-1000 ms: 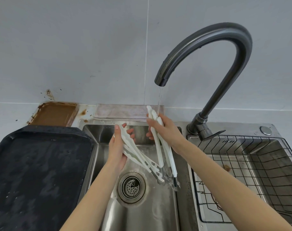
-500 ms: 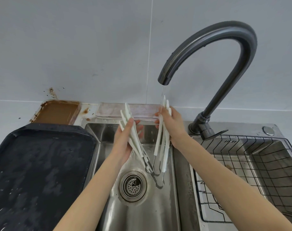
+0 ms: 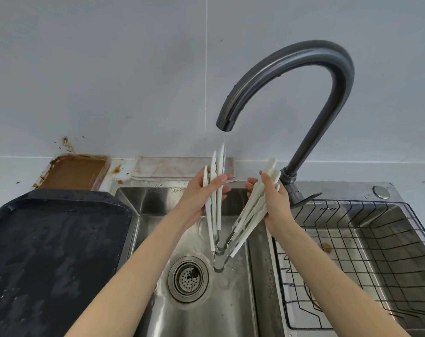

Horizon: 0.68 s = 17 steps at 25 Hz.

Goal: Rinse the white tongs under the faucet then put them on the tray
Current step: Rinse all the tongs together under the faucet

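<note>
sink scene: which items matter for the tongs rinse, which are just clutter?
In play:
left hand holding tongs under the stream
right hand holding a second bunch of tongs
faucet, running
black tray
sink

Clutter:
wire basket
folded cloth
brown dish

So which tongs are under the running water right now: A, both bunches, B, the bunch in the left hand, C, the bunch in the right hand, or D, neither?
B: the thin stream from the faucet falls onto the upper tips of the tongs in the left hand, while the tongs held by the right hand tilt off to the side of it.
</note>
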Each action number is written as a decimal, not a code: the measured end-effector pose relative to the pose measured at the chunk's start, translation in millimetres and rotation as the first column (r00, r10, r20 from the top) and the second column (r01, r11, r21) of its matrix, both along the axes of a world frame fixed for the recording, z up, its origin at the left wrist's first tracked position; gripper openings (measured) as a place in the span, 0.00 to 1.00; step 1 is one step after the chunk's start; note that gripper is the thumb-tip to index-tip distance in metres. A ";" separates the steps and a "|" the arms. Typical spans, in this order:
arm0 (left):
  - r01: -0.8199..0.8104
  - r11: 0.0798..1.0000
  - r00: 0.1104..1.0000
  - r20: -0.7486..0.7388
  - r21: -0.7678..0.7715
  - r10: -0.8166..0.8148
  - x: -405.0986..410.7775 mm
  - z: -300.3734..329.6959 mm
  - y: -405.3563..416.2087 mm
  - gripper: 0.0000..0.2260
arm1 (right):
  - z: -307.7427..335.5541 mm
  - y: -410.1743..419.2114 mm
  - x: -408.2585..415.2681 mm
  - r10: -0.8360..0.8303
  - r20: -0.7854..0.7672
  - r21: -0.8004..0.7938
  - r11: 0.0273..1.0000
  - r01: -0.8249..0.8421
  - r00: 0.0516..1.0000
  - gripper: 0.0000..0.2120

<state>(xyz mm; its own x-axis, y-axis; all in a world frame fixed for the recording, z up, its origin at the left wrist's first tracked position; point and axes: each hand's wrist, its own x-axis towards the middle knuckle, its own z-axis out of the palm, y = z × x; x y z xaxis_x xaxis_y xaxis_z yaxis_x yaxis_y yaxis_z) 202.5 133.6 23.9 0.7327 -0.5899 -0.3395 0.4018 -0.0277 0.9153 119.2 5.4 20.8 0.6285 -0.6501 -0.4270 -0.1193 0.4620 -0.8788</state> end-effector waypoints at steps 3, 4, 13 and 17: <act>0.058 0.989 0.994 0.089 0.133 -0.071 1.5 6.1 -9.5 0.11 | -4.0 -1.7 -6.0 -0.017 0.021 0.051 0.999 0.016 1.000 0.11; 0.054 0.986 0.991 0.113 0.161 -0.073 0.9 8.0 -12.4 0.10 | -5.6 -1.1 -7.5 -0.017 0.024 0.067 0.998 0.015 1.000 0.12; -0.150 0.921 0.957 0.287 0.359 0.044 -3.9 2.5 -19.4 0.08 | -15.9 8.3 -14.1 0.055 0.026 0.076 0.995 -0.057 0.998 0.14; -0.217 0.925 0.973 0.147 0.312 0.178 -7.8 -4.6 -8.9 0.02 | -13.9 9.8 -21.4 0.169 -0.047 -0.031 0.985 -0.171 0.984 0.14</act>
